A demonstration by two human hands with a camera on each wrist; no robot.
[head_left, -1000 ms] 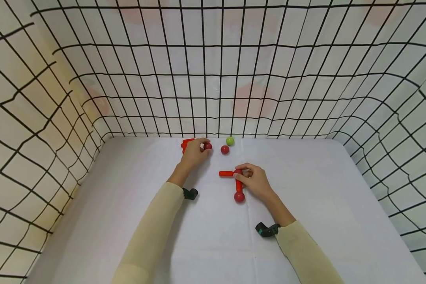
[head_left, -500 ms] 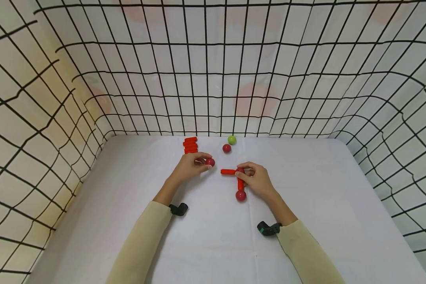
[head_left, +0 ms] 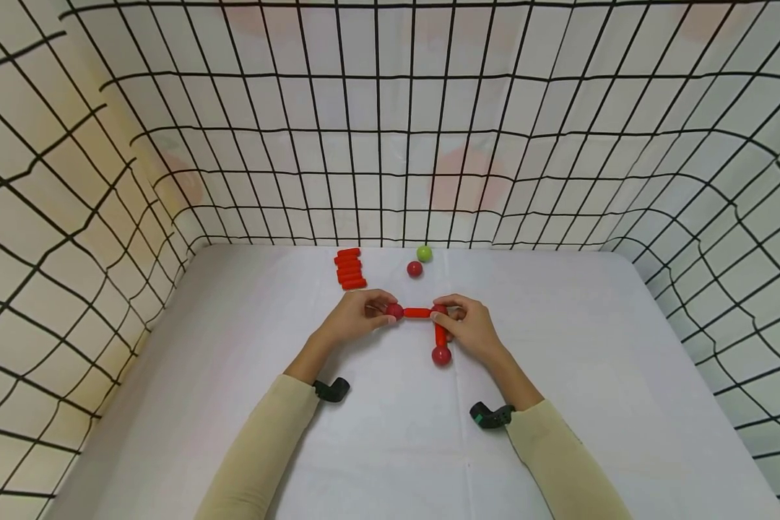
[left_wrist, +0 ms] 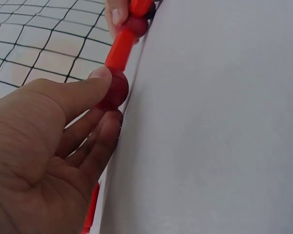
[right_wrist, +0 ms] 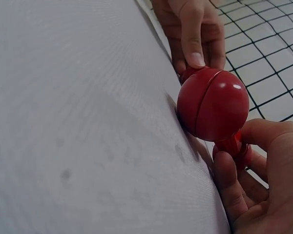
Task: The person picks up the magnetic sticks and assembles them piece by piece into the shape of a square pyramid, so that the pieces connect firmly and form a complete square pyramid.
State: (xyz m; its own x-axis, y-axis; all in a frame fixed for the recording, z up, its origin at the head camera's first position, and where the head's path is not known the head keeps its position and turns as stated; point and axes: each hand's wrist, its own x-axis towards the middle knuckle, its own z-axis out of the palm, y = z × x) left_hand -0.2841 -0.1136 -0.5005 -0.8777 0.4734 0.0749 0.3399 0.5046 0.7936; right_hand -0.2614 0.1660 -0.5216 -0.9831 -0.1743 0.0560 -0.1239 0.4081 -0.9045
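My left hand (head_left: 354,318) pinches a dark red ball (head_left: 395,311) between thumb and fingers. That ball meets the left end of a bright red rod (head_left: 417,313); the left wrist view shows the ball (left_wrist: 118,90) right at the tip of the rod (left_wrist: 120,50). At the rod's other end, my right hand (head_left: 471,326) grips a second red ball (head_left: 438,311), partly covered by the fingers. From this corner ball another red rod (head_left: 440,335) runs toward me and ends in a third red ball (head_left: 441,355), which looms large in the right wrist view (right_wrist: 213,104).
Several red rods (head_left: 349,269) lie side by side at the back left of the white table (head_left: 390,433). A loose red ball (head_left: 414,269) and a green ball (head_left: 424,253) rest near the back edge. Black wire mesh (head_left: 390,152) stands along the back and sides.
My left hand has brought the red ball from beside the rod pile, toward me and then right, up to the rod's free end. The right hand has kept its grip on the corner ball.
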